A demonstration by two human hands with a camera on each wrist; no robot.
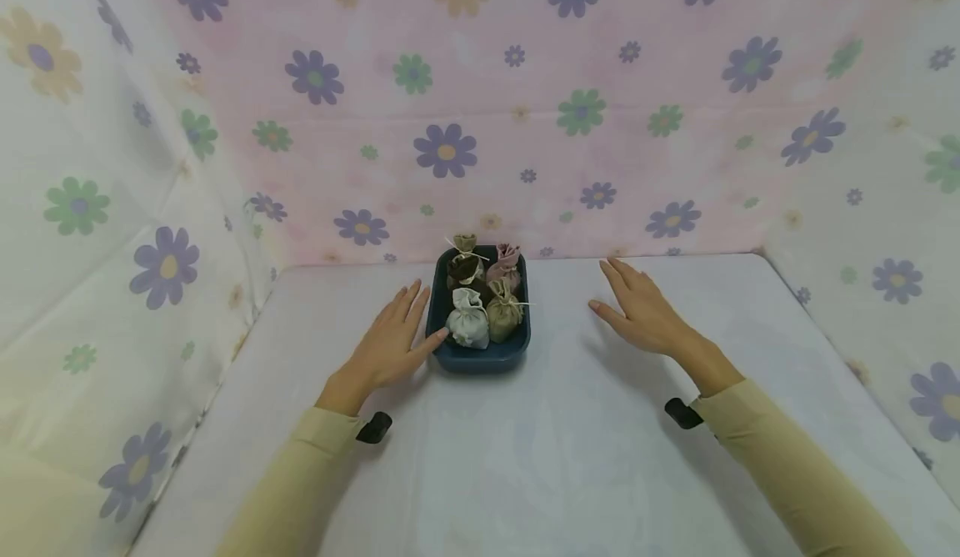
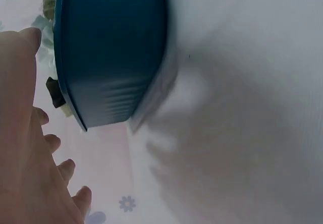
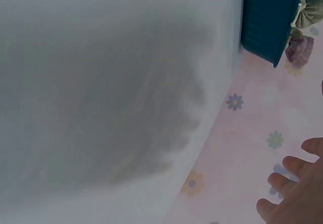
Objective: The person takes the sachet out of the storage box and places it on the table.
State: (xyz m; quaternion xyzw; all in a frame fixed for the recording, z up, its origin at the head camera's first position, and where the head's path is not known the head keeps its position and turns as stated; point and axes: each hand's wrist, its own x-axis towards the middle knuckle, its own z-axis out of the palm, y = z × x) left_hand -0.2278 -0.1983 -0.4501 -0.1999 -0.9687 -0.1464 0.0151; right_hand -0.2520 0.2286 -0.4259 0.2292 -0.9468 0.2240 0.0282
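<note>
See a dark blue tub (image 1: 480, 363) toward the back of the white table (image 1: 510, 457), standing between the left hand (image 1: 390, 344) and the right hand (image 1: 648, 311), with long sides running front to back. Can count five small cloth pouches in it: white pouch (image 1: 468, 323) at front left, khaki pouch (image 1: 504, 315) at front right, pink pouch (image 1: 504, 265) at back right, olive pouch (image 1: 465, 244) at back left, dark brown pouch (image 1: 469, 268) just in front of the olive one and partly hidden. Can make out pale string ends sticking out at the olive and khaki ones. Have the left hand just beside the tub's left wall, with fingers straight and a little apart, thumb out toward the rim near the white pouch. Has hold of nothing. Can't tell whether the thumb tip touches the rim: overlaps it in the head view, looks close beside it in the left wrist view. Have the right hand well apart from the tub on the other side, raised over the table, with fingers extended, thumb out sideways, holding nothing. Casts a broad fingered shadow (image 3: 146, 108) on the table. See cream sleeves on both arms, plus a small black device (image 1: 375, 428) under the left cuff and another under the right. Find pink flowered cloth (image 1: 495, 190) behind, white flowered cloth (image 1: 112, 240) along both sides.
</note>
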